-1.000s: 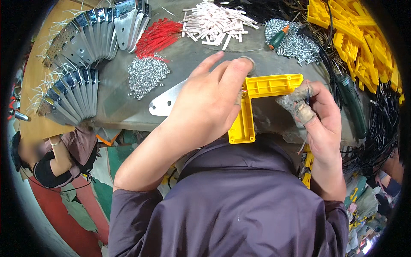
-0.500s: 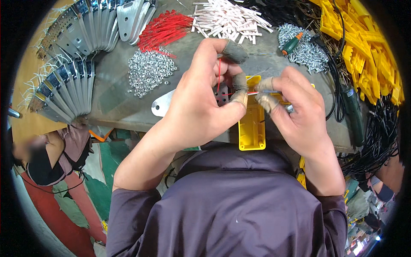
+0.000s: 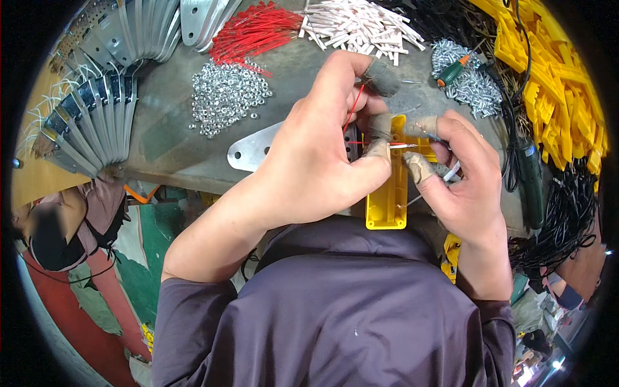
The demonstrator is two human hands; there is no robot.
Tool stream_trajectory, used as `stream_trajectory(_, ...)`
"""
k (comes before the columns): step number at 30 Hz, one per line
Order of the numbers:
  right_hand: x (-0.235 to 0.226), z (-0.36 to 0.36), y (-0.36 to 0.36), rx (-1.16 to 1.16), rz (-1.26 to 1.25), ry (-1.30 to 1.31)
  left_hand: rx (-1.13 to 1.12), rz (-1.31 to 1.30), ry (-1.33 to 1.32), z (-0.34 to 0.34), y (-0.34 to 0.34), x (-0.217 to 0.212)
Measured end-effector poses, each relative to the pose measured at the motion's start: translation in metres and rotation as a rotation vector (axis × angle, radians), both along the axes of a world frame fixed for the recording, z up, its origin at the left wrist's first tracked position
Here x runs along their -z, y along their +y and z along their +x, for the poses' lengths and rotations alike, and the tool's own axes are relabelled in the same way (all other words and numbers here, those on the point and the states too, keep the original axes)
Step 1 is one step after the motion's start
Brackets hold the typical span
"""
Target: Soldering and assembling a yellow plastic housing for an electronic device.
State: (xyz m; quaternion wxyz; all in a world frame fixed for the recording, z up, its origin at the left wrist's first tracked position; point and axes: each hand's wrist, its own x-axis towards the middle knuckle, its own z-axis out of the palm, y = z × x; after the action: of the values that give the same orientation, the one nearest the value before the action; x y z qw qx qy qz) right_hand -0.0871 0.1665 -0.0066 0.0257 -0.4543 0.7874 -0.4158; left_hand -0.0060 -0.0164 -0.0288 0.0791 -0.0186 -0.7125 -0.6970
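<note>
My left hand (image 3: 335, 148), with grey covers on its fingertips, pinches a red wire (image 3: 361, 143) between thumb and forefinger. A short white sleeve (image 3: 399, 146) with a thin pointed tip sticks out of this pinch toward the right. My right hand (image 3: 467, 177) is just right of that tip, its covered thumb and forefinger apart. A thin white piece (image 3: 453, 171) lies within its curled fingers. Below both hands is a long yellow plastic housing (image 3: 387, 209). Partly hidden behind my left hand is a flat metal plate (image 3: 248, 153) with holes.
Piles of nuts (image 3: 225, 97), red wires (image 3: 255, 31), white sleeves (image 3: 361, 27) and screws (image 3: 474, 87) lie along the bench. A screwdriver (image 3: 453, 71) rests on the screws. Metal plates (image 3: 97, 122) fan out left; yellow parts (image 3: 558, 84) and black cables (image 3: 558, 213) crowd the right. Another person (image 3: 61, 226) sits at left.
My right thumb and forefinger have come off the white-sleeved wire end and moved slightly right, leaving its tip in sight. My left hand still pinches the red wire. The view has shifted slightly.
</note>
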Motion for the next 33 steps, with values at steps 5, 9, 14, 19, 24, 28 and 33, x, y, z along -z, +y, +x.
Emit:
stream_trajectory(5,0.001,0.0,0.002,-0.011,0.025,-0.055,0.016,-0.127,0.065,0.002,0.003,-0.001)
stream_trajectory(9,0.002,0.002,0.003,0.017,0.024,-0.073,-0.021,-0.424,0.164,0.002,0.003,0.001)
stream_trajectory(14,0.0,0.006,0.003,0.002,0.098,-0.085,-0.049,-0.524,0.299,0.005,0.003,0.002)
stream_trajectory(19,0.012,0.008,0.009,-0.018,-0.201,-0.26,-0.074,-0.019,0.139,0.004,0.007,0.006)
stream_trajectory(24,0.014,0.013,-0.001,0.016,-0.082,0.009,-0.051,0.207,0.106,0.004,0.009,0.009)
stream_trajectory(28,0.017,0.015,-0.001,0.077,-0.137,-0.142,-0.033,0.205,0.104,0.005,0.008,0.009)
stream_trajectory(33,0.012,0.017,-0.005,0.13,-0.166,-0.158,-0.017,0.13,0.136,0.006,0.007,0.007)
